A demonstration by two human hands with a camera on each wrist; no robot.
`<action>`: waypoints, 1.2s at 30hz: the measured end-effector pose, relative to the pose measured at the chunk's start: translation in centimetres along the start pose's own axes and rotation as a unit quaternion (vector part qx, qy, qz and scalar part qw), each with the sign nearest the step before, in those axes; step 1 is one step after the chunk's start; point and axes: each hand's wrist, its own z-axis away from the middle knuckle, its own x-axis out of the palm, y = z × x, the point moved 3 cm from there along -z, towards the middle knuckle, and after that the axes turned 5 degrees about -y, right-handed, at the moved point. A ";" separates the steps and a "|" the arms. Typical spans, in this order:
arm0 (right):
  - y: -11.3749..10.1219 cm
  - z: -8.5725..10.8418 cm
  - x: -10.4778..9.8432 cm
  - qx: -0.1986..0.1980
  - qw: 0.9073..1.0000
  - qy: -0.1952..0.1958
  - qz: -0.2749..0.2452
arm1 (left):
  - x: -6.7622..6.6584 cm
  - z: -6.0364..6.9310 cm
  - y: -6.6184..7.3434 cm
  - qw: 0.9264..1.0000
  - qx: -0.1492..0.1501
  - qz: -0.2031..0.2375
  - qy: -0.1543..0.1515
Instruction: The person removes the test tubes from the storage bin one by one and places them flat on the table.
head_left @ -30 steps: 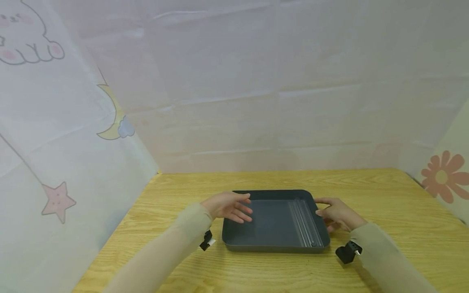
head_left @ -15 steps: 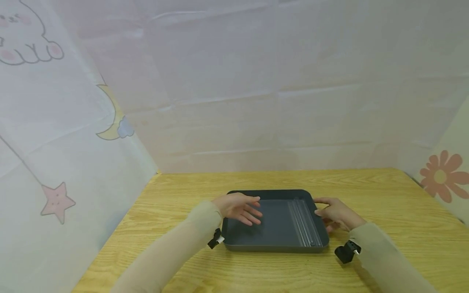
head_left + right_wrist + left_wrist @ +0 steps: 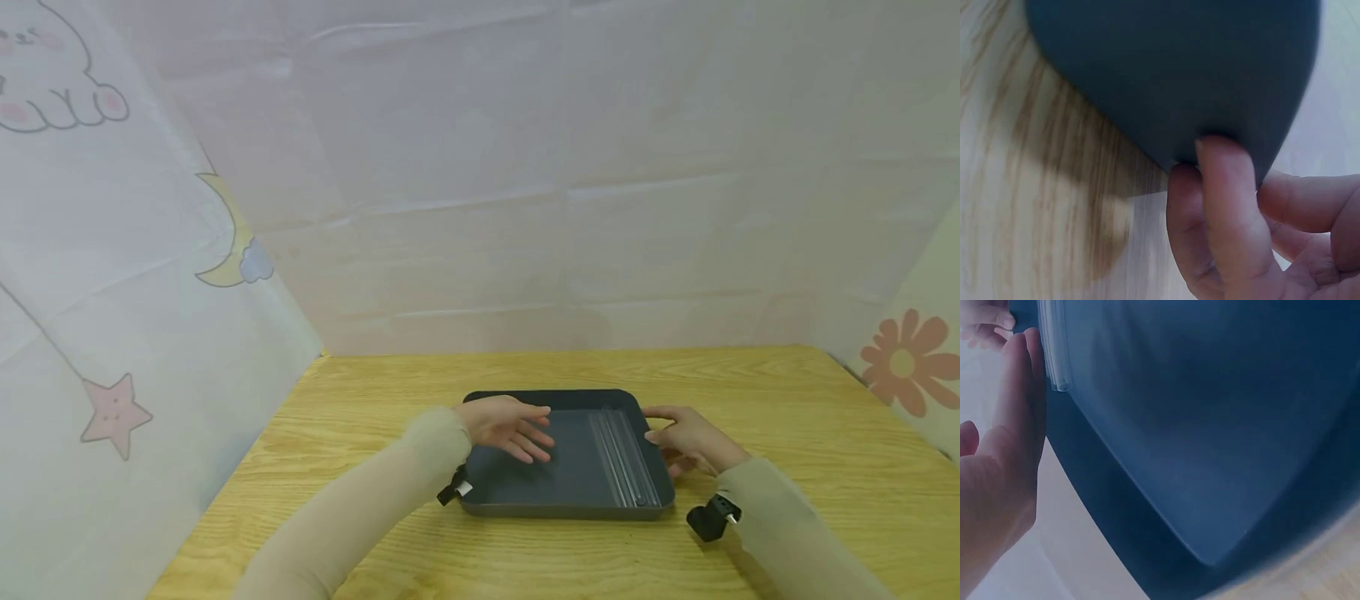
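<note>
"Clear rods point(image 3: 626, 458): where do they lie, as seen from your remote post?"

"On the floor of the grey tray point(image 3: 555, 511), alongside its right wall. I cannot fix their count; they show through one another."

"Long axis?"

"Front to back, the far end leaning slightly left, so they cross the tray's longer dimension. The tray sits, as far as I can see, flat on the tabletop point(image 3: 570, 558)."

"State of each grip?"

"Left grip point(image 3: 510, 429): released, fingers extended, holding nothing, over the tray's left half. Right grip point(image 3: 686, 437): grasping the tray's right wall, thumb at the rim, fingers against the outside."

"Which is nearer the rods?"

"The right, just beside them, but I note the tray wall between. The left is farther off; bare tray floor shows between its fingertips and the rods, which lie to its right. In my judgement that sideways gap governs, since the right is occupied. Whether the left touches the tray, I cannot tell."
</note>
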 end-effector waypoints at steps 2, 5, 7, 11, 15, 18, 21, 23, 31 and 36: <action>0.0 0.0 -0.1 0.001 1.000 0.001 -0.002 | 0.2 -0.4 0.1 1.000 -0.001 0.001 -0.007; 0.1 0.0 -0.2 0.000 1.000 -0.001 -0.005 | 0.4 -0.9 0.3 1.000 -0.001 0.005 -0.014; 0.2 0.0 -0.1 -0.002 1.000 -0.001 -0.007 | 0.5 -1.2 0.3 1.000 -0.001 0.010 -0.016; 0.3 0.0 -0.1 -0.002 1.000 -0.001 -0.009 | 0.7 -1.8 0.1 1.000 -0.003 0.017 -0.022; 0.3 0.1 -0.1 -0.001 1.000 -0.002 -0.009 | 1.1 -2.4 0.1 0.999 -0.004 0.025 -0.028; 0.2 0.1 -0.1 -0.003 1.000 -0.003 -0.012 | 1.4 -2.9 0.3 0.999 0.000 0.030 -0.032; 0.1 0.1 0.0 -0.006 1.000 -0.004 -0.014 | 1.6 -3.3 0.4 0.999 0.004 0.030 -0.036; 0.1 0.1 0.0 -0.005 1.000 -0.002 -0.014 | 1.8 -3.6 0.5 0.999 0.003 0.028 -0.038; 0.1 0.2 -0.1 0.000 1.000 0.003 -0.008 | 2.5 -4.5 0.5 0.999 -0.004 0.028 -0.019; 0.0 0.2 0.1 -0.003 1.000 0.003 -0.010 | 2.6 -4.8 0.4 1.000 0.001 0.021 -0.016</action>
